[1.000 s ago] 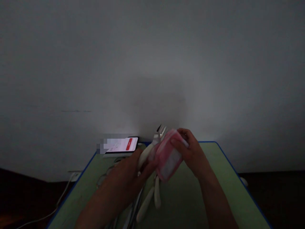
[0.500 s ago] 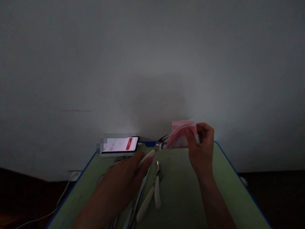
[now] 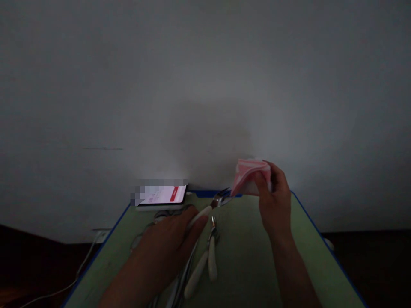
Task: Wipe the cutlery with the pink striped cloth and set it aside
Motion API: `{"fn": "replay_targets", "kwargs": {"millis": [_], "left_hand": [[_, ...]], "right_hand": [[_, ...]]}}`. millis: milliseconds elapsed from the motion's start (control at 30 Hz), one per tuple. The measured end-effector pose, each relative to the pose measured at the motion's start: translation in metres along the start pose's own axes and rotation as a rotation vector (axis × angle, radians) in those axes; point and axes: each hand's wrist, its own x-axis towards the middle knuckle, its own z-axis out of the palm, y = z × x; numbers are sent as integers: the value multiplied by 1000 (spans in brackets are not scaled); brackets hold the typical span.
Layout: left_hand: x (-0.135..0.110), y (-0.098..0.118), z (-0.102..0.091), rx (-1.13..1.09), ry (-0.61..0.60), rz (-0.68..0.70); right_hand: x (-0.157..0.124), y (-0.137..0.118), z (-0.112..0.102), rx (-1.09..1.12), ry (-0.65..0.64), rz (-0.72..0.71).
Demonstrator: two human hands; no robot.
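Pink cloth point(image 3: 248, 179) moved right, fork point(image 3: 207, 211) in left hand point(image 3: 175, 237)

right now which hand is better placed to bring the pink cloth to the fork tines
Probably the right hand: it grips the folded cloth close beside the tines, while the left hand holds the fork by its white handle.

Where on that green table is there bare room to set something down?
The table is bare between the white-handled cutlery and right forearm, and beyond that forearm to the right edge. Crowded: metal utensils around the left hand, near the phone.
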Motion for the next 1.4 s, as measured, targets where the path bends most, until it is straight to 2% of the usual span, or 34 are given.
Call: {"fn": "replay_targets", "kwargs": {"millis": [333, 500, 567, 667, 733, 800, 900, 933, 1000, 1133, 1267, 1333, 1400], "left_hand": [[-2, 3, -2, 37, -24, 17], [-3, 3, -1, 53, -47, 15], [-2, 3, -1, 70, -61, 20], [-1, 1, -4, 89, -66, 27], [1, -1, -5, 95, -69, 39], [2, -2, -6, 101, -75, 59], [3, 0, -6, 109, -75, 91], [3, 1, -6, 109, -71, 102], [4, 3, -6, 98, -69, 126], [4, 7, -10, 44, -76, 160], [-1, 14, -11, 22, -74, 176], [-4, 18, -9, 31, -79, 194], [-6, 20, -7, 42, -91, 223]], "right_hand": [[2, 2, 2, -9, 63, 9], [-4, -9, 3, 52, -133, 87], [-8, -16, 4, 109, -269, 116], [-13, -23, 4, 244, -542, 144], [-15, -23, 4, 305, -661, 124], [-16, -19, 6, 261, -653, 109], [-18, -10, 10, 84, -529, 67], [-18, -6, 12, 46, -527, 49], [-19, 0, 15, 11, -590, 49], [-15, 1, 12, 3, -721, 148], [-7, -11, -6, 131, -948, 256], [-4, -16, -16, 153, -989, 255], [-2, -18, -22, 84, -1005, 210]]}}
